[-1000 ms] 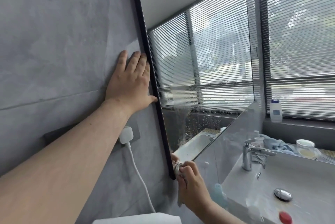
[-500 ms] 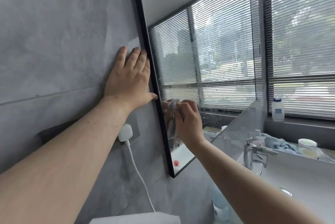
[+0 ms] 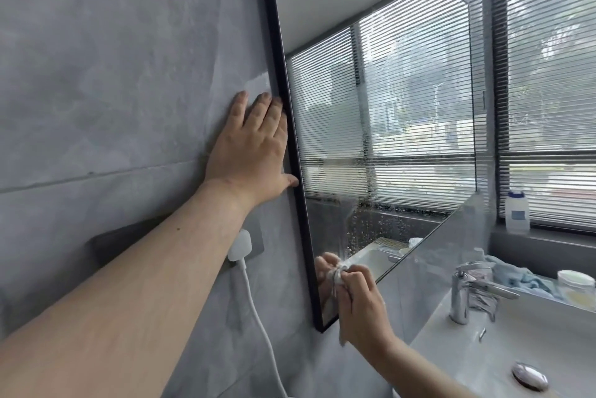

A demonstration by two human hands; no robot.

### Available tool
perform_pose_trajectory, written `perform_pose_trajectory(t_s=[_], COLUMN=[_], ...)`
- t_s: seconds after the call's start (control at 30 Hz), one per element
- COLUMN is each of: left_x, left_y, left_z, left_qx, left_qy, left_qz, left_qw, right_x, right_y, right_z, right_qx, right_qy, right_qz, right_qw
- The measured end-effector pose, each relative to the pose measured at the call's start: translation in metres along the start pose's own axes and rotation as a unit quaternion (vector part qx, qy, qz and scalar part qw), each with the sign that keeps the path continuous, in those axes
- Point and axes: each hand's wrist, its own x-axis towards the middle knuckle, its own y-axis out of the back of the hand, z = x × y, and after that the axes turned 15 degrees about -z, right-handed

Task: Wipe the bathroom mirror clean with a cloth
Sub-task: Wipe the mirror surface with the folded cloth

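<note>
**Head view.** A black-framed rectangular glass mirror [image 3: 387, 139] hangs on a grey stone-look tiled wall [image 3: 113, 75]. It reflects the grey slatted window blinds [image 3: 548, 75] that stand to its right.

**Left hand** [image 3: 251, 155]: laid flat on the wall just left of the mirror. The fingers are straight, close together and pointing up. The thumb tip touches the outer edge of the frame.

**Right hand** [image 3: 361, 310]: at the mirror's lower left corner, fingers curled around a small crumpled white cloth [image 3: 340, 272]. The cloth is held against the glass just inside the frame, and both hand and cloth are doubled in the reflection.

**Glass:** water droplets [image 3: 371, 230] speckle the lower band of the mirror, above and right of the cloth. Higher up, the glass shows faint smears.

**Left of the mirror,** below the left hand, a white plug [image 3: 240, 247] sits against the wall, and its white cable [image 3: 258, 317] hangs down.

**Right of and below the mirror:**
- a white ceramic basin [image 3: 516, 349] with a chrome lever tap [image 3: 464, 294] and a chrome drain stopper [image 3: 530, 376];
- a light blue towel [image 3: 516, 278] behind the tap, near a round white jar [image 3: 575, 284];
- a white plastic bottle with a blue cap [image 3: 517, 212], upright on the dark sill [image 3: 532, 236].
</note>
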Motion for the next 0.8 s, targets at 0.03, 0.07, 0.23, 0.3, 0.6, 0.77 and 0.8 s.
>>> perform_pose_trajectory(t_s=[0.03,0.07,0.23,0.3,0.6,0.77,0.8], left_x=[0.0,0.0,-0.002,-0.002,-0.006,-0.006,-0.006], left_y=[0.0,0.0,0.001,0.001,0.002,0.001,0.001], left_z=[0.0,0.0,0.0,0.0,0.0,0.0,0.0], left_qx=[0.0,-0.001,-0.017,-0.028,-0.049,-0.052,-0.051], left_qy=[-0.001,-0.002,-0.006,-0.006,-0.014,-0.015,-0.015], left_qz=[0.0,0.001,0.003,0.0,0.001,-0.001,0.0], left_qw=[1.0,1.0,1.0,1.0,0.999,0.999,0.999], right_x=[0.012,0.027,0.113,0.147,0.211,0.153,0.138], right_y=[0.005,0.011,0.039,0.052,0.07,0.034,0.028], right_z=[-0.004,-0.01,-0.05,-0.068,-0.096,-0.057,-0.049], right_qx=[0.006,0.011,0.021,0.04,0.074,0.009,-0.001], right_qy=[0.01,0.017,0.07,0.068,0.072,0.137,0.143], right_qz=[0.007,0.018,0.073,0.089,0.125,0.127,0.124], right_qw=[1.0,1.0,0.995,0.993,0.987,0.982,0.982])
